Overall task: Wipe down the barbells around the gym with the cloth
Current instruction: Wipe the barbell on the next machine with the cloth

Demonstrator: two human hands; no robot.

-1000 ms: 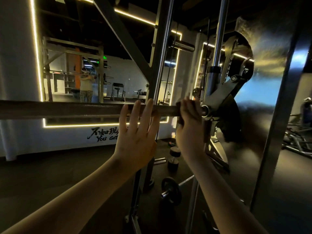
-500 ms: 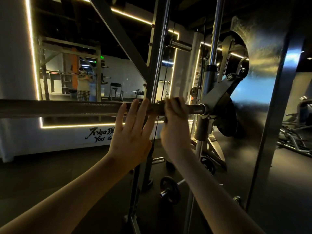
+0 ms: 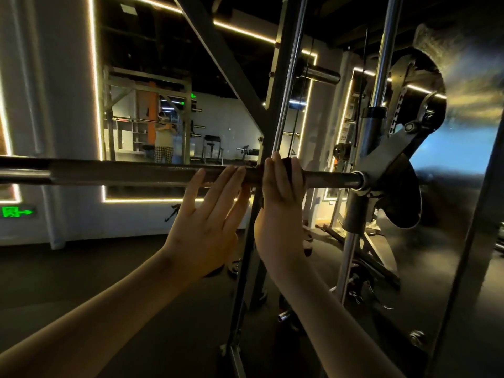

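Dim gym surrounds us, with a strip-lit mirror (image 3: 231, 126) on the wall ahead. Across the rack frame (image 3: 278, 105) the barbell (image 3: 136, 173) runs level before us. Our left hand (image 3: 204, 222) lies spread, straight fingertips touching the bar. Just beside it, our right hand (image 3: 281, 203) curls over the bar, gripping a dark cloth (image 3: 289, 162) against the steel.

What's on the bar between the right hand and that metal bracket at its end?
Nothing: the head view shows only bare barbell between the right hand and the bracket.
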